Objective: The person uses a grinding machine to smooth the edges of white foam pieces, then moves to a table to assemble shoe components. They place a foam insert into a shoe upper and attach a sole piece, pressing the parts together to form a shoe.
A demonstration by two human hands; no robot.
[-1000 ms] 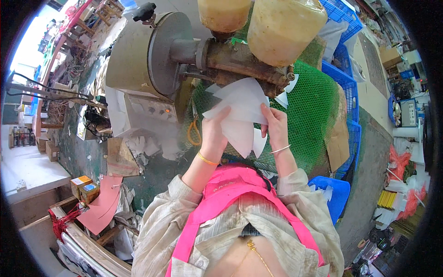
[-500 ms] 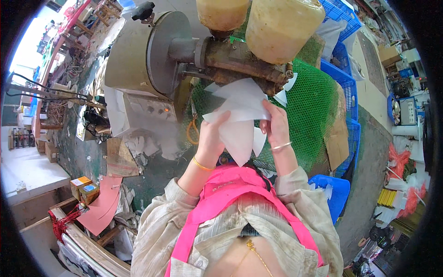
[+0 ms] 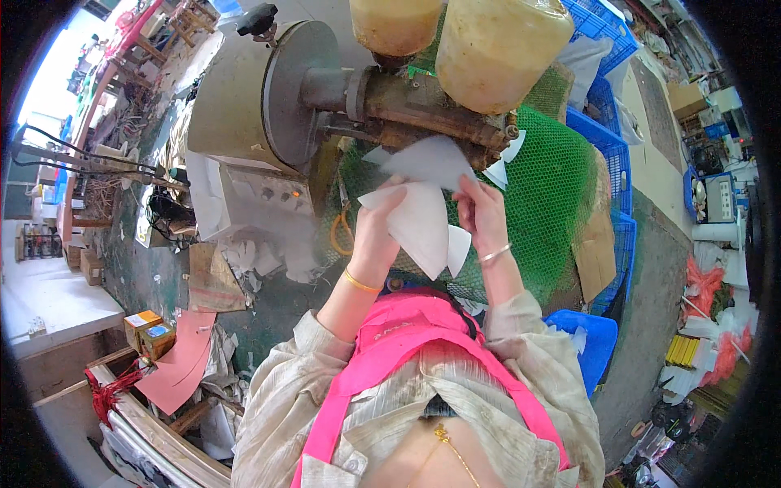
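Note:
My left hand (image 3: 379,232) is closed on a white leaf-shaped sheet (image 3: 421,229), which hangs with its pointed end toward my apron. Another white sheet (image 3: 435,161), blurred, lies just beyond it at the front of the machine's roller (image 3: 431,106). My right hand (image 3: 483,216) pinches that far sheet's right corner between thumb and fingers. A smaller white piece (image 3: 458,250) shows beside the held sheet's lower right edge. More white pieces (image 3: 512,146) lie on the green mesh (image 3: 545,203) at the roller's right end.
The machine's rounded grey-green housing (image 3: 232,98) stands at left, with knobs and a lit orange lamp below. Two cloudy containers (image 3: 500,53) sit above the roller. Orange-handled scissors (image 3: 342,232) hang near the mesh. Blue crates (image 3: 602,171) line the right side; a blue bin (image 3: 590,342) is nearer.
The far sheet has separated from the sheet in my left hand and sits closer to the roller. My left hand has drawn its sheet slightly toward me.

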